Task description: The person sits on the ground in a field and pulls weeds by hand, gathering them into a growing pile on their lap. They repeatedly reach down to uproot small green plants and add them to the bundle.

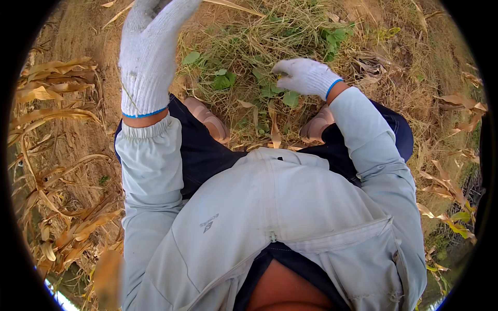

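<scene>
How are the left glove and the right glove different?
The left glove looks bigger in the picture; the right glove looks smaller. The left glove runs off the top edge; the right glove sits well inside. The left glove points upward, the right glove points left. Both are white and blue-edged.

The white-gloved left hand runs past the top edge, so its grip is hard to judge. The white-gloved right hand is at the dry grass, near green leaves. Two shoes stand apart; withered corn leaves lie left.
</scene>
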`<action>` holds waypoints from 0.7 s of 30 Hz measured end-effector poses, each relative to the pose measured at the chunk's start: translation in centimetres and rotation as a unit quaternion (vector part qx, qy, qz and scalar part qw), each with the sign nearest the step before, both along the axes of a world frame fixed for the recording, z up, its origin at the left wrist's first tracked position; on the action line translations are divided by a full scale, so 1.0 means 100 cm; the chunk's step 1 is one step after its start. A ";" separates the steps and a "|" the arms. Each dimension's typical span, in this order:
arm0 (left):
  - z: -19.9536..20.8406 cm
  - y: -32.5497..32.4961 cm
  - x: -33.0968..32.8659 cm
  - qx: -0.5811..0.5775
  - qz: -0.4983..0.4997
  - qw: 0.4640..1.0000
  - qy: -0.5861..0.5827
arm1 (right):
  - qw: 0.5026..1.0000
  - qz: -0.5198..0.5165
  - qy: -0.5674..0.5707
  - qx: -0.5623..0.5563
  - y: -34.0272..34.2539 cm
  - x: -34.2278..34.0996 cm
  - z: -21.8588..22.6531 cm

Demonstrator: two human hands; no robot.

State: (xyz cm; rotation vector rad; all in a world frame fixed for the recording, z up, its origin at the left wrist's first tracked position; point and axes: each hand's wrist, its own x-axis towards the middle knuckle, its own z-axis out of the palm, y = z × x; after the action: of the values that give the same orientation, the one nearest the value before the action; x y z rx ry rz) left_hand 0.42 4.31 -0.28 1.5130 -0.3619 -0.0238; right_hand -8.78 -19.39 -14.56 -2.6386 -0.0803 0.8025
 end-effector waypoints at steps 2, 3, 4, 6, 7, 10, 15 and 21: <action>0.007 0.006 0.000 0.006 -0.012 1.000 0.002 | 0.993 0.087 0.077 -0.016 0.030 -0.007 -0.038; 0.004 0.009 0.003 0.011 -0.013 1.000 -0.009 | 0.991 0.113 0.076 -0.014 0.042 -0.015 -0.057; 0.002 0.011 0.005 0.017 -0.015 1.000 -0.020 | 0.987 0.138 0.075 -0.011 0.054 -0.022 -0.075; 0.002 0.013 0.007 0.019 -0.008 1.000 -0.010 | 0.977 0.194 0.081 -0.030 0.073 -0.025 -0.106; 0.003 0.013 0.006 0.023 0.014 1.000 0.001 | 0.977 0.201 0.061 -0.029 0.083 -0.023 -0.116; 0.007 0.006 -0.002 0.037 0.111 0.992 0.054 | 0.974 0.225 -0.003 -0.019 0.104 -0.011 -0.163; 0.000 0.014 0.005 0.071 0.219 0.968 0.101 | 0.978 0.207 -0.016 -0.020 0.135 0.051 -0.192; -0.014 0.051 0.009 0.069 0.175 0.980 0.064 | 0.979 0.196 -0.039 -0.028 0.142 0.079 -0.217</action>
State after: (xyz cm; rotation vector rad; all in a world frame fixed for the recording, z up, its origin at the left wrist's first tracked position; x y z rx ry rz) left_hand 1.33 9.43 -1.65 1.6847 0.0126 0.1329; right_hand -0.91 -5.23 -36.24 -2.7467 -0.6240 0.8287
